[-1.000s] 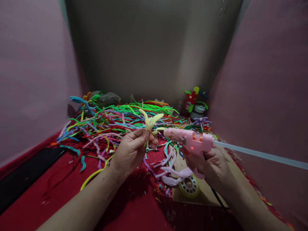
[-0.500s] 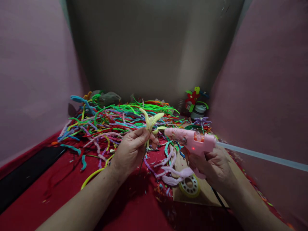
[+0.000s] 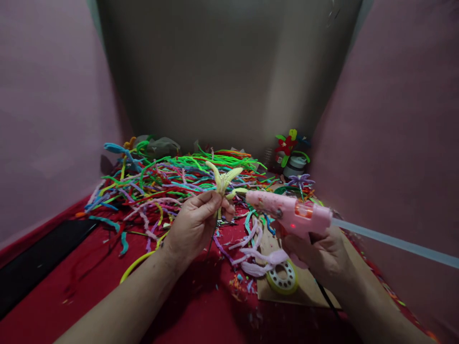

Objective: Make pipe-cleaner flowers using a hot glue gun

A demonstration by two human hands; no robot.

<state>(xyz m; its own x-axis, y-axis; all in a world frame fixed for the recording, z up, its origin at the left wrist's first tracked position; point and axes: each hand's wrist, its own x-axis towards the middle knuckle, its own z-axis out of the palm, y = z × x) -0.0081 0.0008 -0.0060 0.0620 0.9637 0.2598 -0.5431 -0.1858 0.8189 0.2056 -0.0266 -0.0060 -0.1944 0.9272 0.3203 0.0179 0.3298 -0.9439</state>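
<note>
Between thumb and fingers, my left hand (image 3: 195, 222) pinches a pale yellow pipe-cleaner flower (image 3: 223, 180) at its base. Two of its petals point up around pale stamens, and another petal stretches right. My right hand (image 3: 319, 253) is wrapped around the handle of a pink hot glue gun (image 3: 287, 210). A red light glows on the gun's side, and a long translucent glue stick (image 3: 394, 243) sticks out of its back. The nozzle points left at the right-hand petal; whether it touches is too small to tell.
A heap of colourful pipe cleaners (image 3: 172, 177) covers the back. Finished flowers (image 3: 287, 145) stand at the back right. A tape roll (image 3: 282, 277) and lilac petals (image 3: 258, 267) lie on a cardboard sheet (image 3: 304, 294). At left lies a black flat object (image 3: 46, 258) on red cloth (image 3: 107, 296).
The glue gun has shifted slightly right, with its back end swung lower. My left hand and the yellow flower have barely moved.
</note>
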